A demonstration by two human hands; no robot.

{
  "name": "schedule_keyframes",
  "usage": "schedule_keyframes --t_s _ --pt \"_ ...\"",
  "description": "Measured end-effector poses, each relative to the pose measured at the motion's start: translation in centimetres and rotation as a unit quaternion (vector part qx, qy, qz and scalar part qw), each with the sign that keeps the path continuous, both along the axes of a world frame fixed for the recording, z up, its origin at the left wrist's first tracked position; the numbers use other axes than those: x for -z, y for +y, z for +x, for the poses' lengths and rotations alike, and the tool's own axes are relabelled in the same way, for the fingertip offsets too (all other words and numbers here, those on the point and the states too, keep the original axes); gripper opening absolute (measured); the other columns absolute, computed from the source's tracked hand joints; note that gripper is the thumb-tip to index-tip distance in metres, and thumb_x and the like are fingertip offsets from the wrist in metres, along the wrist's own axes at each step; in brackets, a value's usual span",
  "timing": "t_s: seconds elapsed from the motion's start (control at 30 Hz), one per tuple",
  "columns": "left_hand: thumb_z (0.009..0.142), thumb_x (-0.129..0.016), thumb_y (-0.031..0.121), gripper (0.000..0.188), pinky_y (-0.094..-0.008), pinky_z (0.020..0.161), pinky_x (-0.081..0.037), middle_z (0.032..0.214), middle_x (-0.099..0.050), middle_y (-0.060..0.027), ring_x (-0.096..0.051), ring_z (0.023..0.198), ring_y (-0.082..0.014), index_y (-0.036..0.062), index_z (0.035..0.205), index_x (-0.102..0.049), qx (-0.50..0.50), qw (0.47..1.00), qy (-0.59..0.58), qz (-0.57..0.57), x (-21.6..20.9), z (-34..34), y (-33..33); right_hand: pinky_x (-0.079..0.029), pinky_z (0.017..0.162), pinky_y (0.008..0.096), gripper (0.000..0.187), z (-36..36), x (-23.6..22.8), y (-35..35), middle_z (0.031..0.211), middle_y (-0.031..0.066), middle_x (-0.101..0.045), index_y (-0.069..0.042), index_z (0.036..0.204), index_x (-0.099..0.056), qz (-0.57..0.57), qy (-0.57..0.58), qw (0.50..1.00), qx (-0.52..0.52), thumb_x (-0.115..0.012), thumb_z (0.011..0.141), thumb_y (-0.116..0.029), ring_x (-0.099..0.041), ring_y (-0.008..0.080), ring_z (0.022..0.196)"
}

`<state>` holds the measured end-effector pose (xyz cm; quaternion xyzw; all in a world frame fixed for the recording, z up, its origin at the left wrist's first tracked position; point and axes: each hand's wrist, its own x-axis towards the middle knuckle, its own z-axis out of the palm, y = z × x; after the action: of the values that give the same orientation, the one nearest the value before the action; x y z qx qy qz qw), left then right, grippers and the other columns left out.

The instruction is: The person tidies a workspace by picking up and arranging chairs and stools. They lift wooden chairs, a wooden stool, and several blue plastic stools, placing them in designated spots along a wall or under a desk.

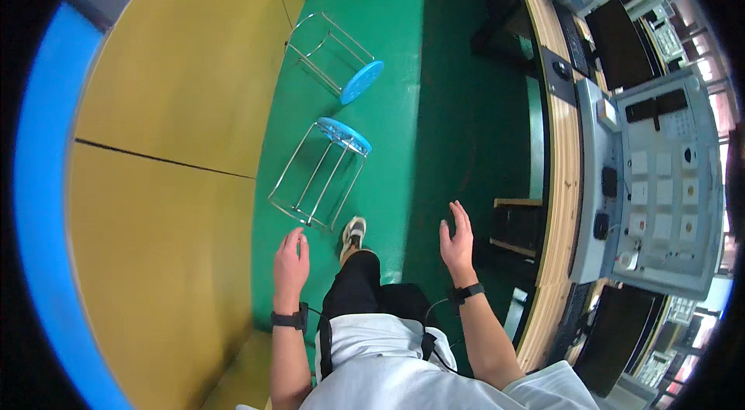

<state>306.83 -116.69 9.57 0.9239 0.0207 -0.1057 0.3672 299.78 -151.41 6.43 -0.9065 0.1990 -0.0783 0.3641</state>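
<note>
Hands, left [291, 259] & right [458, 238], open, empty, nr blue stool [320, 174], probably upright.

Single head-worn fisheye view, looking steeply down from above, near the person's own forearms, green floor [403, 100] below, desk [563, 200] curving along the right rim

we see a glossy green floor [434, 100]. the stools [326, 169] pair shiny metal wire legs with smooth blue plastic seats. the bench edge [565, 177] looks like wood.
</note>
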Motion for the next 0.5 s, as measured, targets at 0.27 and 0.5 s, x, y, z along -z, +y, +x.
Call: schedule_keyframes --t_s 0.27,0.5 --pt "0.096 -0.050 0.014 0.025 -0.0431 0.080 -0.051 0.109 -0.063 -0.0222 -0.061 0.097 -0.0389 -0.0007 0.114 -0.058 -0.016 0.998 -0.062 0.014 6.7 14.8 -5.2 -0.041 0.104 0.0411 0.044 14.3 1.7 -6.0 0.139 0.0204 -0.047 -0.003 0.132 -0.049 -0.027 -0.026 0.999 -0.019 -0.057 0.089 -0.005 -0.047 0.0375 0.126" --pt "0.093 -0.057 0.017 0.025 -0.0393 0.075 -0.051 0.092 -0.067 -0.0179 -0.066 0.084 -0.0314 0.0015 0.113 -0.060 -0.094 0.991 0.085 -0.033 15.7 23.1 -8.6 -0.044 0.100 0.0409 0.039 24.0 5.7 -9.7 0.131 0.0203 -0.052 -0.002 0.127 -0.052 0.001 0.033 0.997 -0.066 -0.057 0.088 -0.003 -0.051 0.0371 0.120"
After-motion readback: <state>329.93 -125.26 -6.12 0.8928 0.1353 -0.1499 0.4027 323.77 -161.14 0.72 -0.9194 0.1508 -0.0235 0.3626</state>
